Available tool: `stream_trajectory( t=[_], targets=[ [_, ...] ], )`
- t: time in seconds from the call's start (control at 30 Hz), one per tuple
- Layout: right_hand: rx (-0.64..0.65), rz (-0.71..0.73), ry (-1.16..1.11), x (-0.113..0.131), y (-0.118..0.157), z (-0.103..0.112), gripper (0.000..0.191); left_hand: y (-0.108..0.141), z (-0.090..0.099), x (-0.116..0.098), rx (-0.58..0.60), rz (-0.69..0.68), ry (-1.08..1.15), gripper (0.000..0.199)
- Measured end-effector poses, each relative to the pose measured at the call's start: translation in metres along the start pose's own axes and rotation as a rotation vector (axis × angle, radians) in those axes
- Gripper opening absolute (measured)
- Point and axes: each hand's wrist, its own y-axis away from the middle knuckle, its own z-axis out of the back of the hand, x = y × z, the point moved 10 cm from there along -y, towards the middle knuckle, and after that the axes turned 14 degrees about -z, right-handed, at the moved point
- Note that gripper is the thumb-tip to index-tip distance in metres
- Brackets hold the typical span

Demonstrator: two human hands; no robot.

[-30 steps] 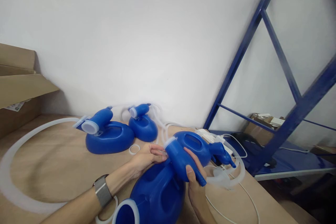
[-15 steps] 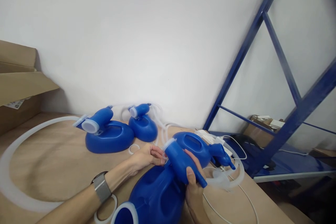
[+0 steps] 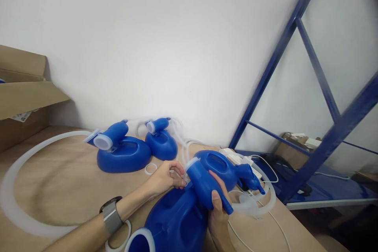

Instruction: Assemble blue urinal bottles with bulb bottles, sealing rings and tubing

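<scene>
A blue funnel-shaped piece (image 3: 205, 183) with a whitish cap on its upper end is held in my right hand (image 3: 219, 208), thumb in front and fingers behind. At the cap's edge my left hand (image 3: 169, 177) pinches a small translucent part beside the neck; fingertips partly hide it. Below both hands lies a large blue bottle (image 3: 177, 224), its white-rimmed mouth facing the lower left. Another blue bottle (image 3: 217, 165) stands just behind the right hand.
Two more blue bottles (image 3: 124, 157) with spouts stand near the wall. A translucent hose (image 3: 12, 201) loops at left by a cardboard box (image 3: 26, 98). White rings (image 3: 151, 169), a power strip (image 3: 235, 157) and cables lie about. A blue metal frame (image 3: 274, 59) rises at right.
My left hand has shifted slightly up, still at the cap's edge. The piece in my right hand has barely moved. The view has shifted a little.
</scene>
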Motion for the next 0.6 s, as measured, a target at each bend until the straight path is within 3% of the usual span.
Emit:
stream_trajectory(
  t=[0.23, 0.37, 0.6],
  targets=[
    [0.009, -0.039, -0.054, 0.0, 0.003, -0.002, 0.065, 0.01, 0.0, -0.021, -0.02, -0.012, -0.189, 0.034],
    [0.002, -0.019, -0.082, 0.002, 0.004, -0.002, 0.062, 0.015, 0.0, -0.018, 0.001, 0.037, -0.197, 0.043],
    [-0.031, 0.024, -0.105, 0.0, 0.005, 0.0, 0.059, 0.006, -0.006, 0.001, 0.014, 0.053, 0.029, 0.072]
  ],
)
